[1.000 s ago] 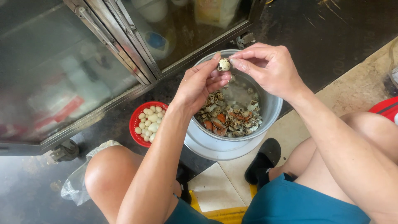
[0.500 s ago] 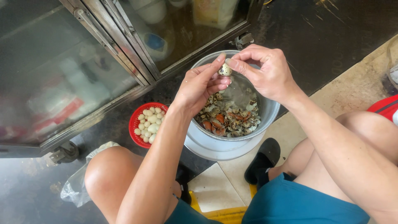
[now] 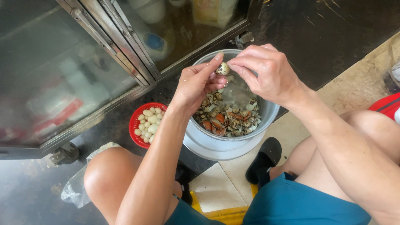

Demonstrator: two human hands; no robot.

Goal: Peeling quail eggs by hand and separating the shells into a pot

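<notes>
Small speckled egg point(image 3: 222, 68), pinched between both hands directly above the grey metal bucket point(image 3: 233, 143). Part of the mottled shell on, part looking bared and pale. Likely very light, with a thin brittle shell over soft, slick flesh; easily crushed or dropped under a hard squeeze. Best held lightly at its ends or around the middle with fingertip pads, leaving the shell free for nails to pick at.

Left hand point(image 3: 196, 85) closed round the egg from below and the left, index finger stretched up past it, thumb and remaining fingers curled beneath as a cradle. Right hand point(image 3: 266, 73) bent over from the right, thumb and forefinger tips closed onto the egg's top edge, other fingers folded in; looks like a peeling pinch, though the exact contact is too small to tell.

Below, inside the bucket, a heap of shell fragments point(image 3: 227, 116), spotted and brownish with some orange pieces, lying against the near wall. Just left of the bucket, a small red basket point(image 3: 137, 125) on the floor, holding pale peeled eggs point(image 3: 149, 121). Beyond both, a glass-fronted cabinet point(image 3: 83, 71) with metal frames, on a castor. Bare knees either side of the bucket, a black sandal point(image 3: 262, 160) beside its right edge, a crumpled clear plastic bag point(image 3: 77, 187) by the left knee.
</notes>
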